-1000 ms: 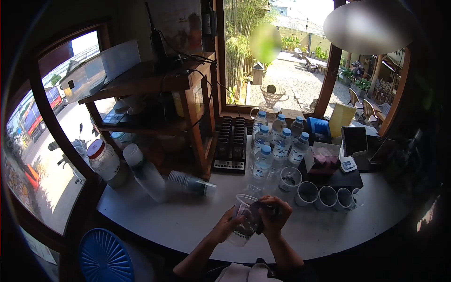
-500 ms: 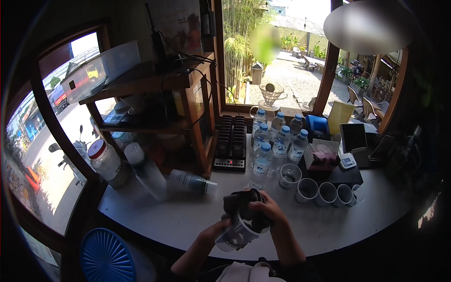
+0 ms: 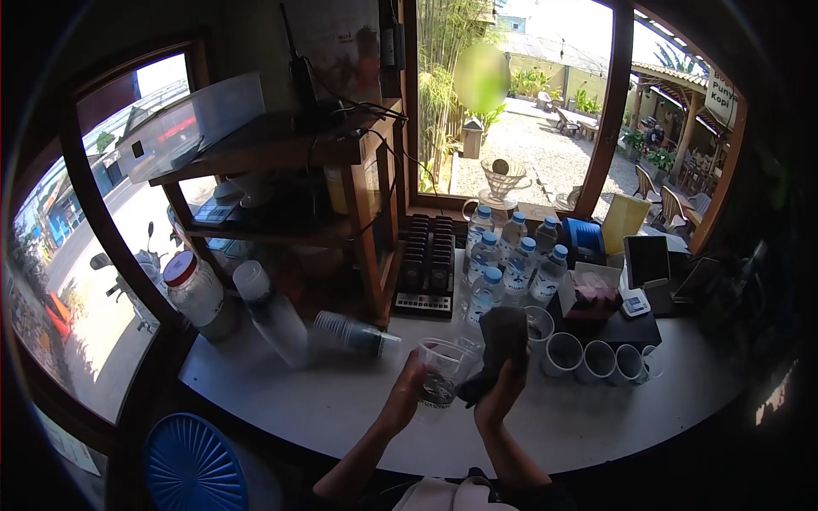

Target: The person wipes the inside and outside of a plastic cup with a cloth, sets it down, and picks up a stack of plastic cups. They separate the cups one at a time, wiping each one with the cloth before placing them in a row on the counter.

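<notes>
A clear plastic cup (image 3: 445, 361) is held above a pale counter (image 3: 298, 417), mouth upward; whether the dark patch low on it is print or contents cannot be told. Behind the cup stand blue-capped plastic bottles (image 3: 486, 295) with printed labels. To its right, open clear cups (image 3: 562, 353) form a row, their insides too dim to read. To its left lie a stack of nested cups (image 3: 354, 332) and, farther off, a red-lidded jar (image 3: 194, 294) with unclear contents.

A blurred dark cloth (image 3: 504, 336), just right of the cup, partly hides the nearest open cup. The left hand's (image 3: 406, 393) fingers are curled around the cup's side; the right hand's (image 3: 501, 399) fingers, partly hidden, grip the cloth.
</notes>
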### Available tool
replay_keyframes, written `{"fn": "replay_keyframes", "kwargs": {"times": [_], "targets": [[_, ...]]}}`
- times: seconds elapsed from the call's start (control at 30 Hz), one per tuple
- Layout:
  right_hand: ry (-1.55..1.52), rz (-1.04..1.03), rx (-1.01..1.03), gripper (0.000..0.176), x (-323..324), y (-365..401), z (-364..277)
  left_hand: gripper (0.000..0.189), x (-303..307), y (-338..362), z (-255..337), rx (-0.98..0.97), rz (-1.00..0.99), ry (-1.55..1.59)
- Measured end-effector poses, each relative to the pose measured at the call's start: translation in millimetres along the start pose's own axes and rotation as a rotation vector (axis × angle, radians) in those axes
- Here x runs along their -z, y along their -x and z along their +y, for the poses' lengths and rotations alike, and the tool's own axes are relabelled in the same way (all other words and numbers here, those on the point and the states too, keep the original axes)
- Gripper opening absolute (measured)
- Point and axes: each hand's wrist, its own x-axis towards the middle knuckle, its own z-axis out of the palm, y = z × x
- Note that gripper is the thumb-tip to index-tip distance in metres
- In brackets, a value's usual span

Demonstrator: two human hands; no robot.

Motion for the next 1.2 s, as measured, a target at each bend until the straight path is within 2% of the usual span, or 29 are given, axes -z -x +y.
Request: {"fn": "replay_keyframes", "kwargs": {"times": [0.03,0.07,0.13,0.23,0.33,0.37,0.4,0.47,0.5,0.57,0.6,0.67,0.73,0.8,0.83,0.93,0.97,1.07,1.17,1.2], "targets": [[0.187,-0.228,0.247,0.031,-6,4,-3,0.063,-7,-4,-6,-0.063,0.010,0.028],[0.376,-0.456,0.493,0.024,-11,8,-6,0.060,-15,-2,1,-0.031,0.096,0.077],[0.484,-0.561,0.464,0.021,-10,12,0,0.062,-17,2,14,0.051,0.167,0.185],[0.454,-0.607,0.500,0.017,-9,2,0,0.066,-20,0,17,0.064,0.220,0.221],[0.394,-0.841,0.553,0.015,0,7,3,0.066,-8,-2,9,-0.036,0.091,0.444],[0.353,-0.852,0.546,0.013,4,15,1,0.068,10,-9,-3,-0.017,-0.081,0.713],[0.313,-0.847,0.580,0.015,9,23,0,0.069,9,-10,1,-0.013,0.018,0.727],[0.195,-0.729,0.538,0.023,24,37,8,0.071,5,-15,12,-0.008,0.215,0.751],[0.056,-0.539,0.294,0.024,23,35,7,0.073,2,-16,10,-0.104,0.267,0.653],[-0.214,-0.143,-0.196,0.027,22,35,2,0.075,3,-12,11,-0.146,0.218,0.689],[-0.462,-0.119,-0.265,0.040,16,20,1,0.078,4,-9,10,-0.162,0.168,0.705],[-0.632,0.004,-0.710,0.044,18,1,-3,0.083,-4,-8,7,-0.260,0.116,0.638],[-0.718,-0.154,-0.894,0.054,19,6,4,0.089,-10,-9,5,-0.361,0.080,0.455],[-0.563,-0.300,-0.924,0.057,22,17,19,0.095,-13,-10,2,-0.458,0.063,0.160],[-0.488,-0.287,-0.970,0.057,22,16,21,0.101,-12,-9,3,-0.524,0.095,-0.032],[-0.409,-0.393,-0.973,0.059,23,12,36,0.101,-4,-7,7,-0.663,0.118,-0.555],[-0.335,-0.369,-0.952,0.059,20,14,35,0.101,-5,-5,7,-0.598,0.109,-0.400],[-0.262,-0.414,-0.888,0.051,27,14,51,0.102,6,-5,-5,-0.537,0.089,-0.378],[-0.110,-0.367,-0.830,0.039,27,6,38,0.099,8,-1,-11,-0.552,0.181,-0.429],[-0.077,-0.281,-0.712,0.037,29,4,36,0.098,7,1,-6,-0.602,0.249,-0.560]]}}
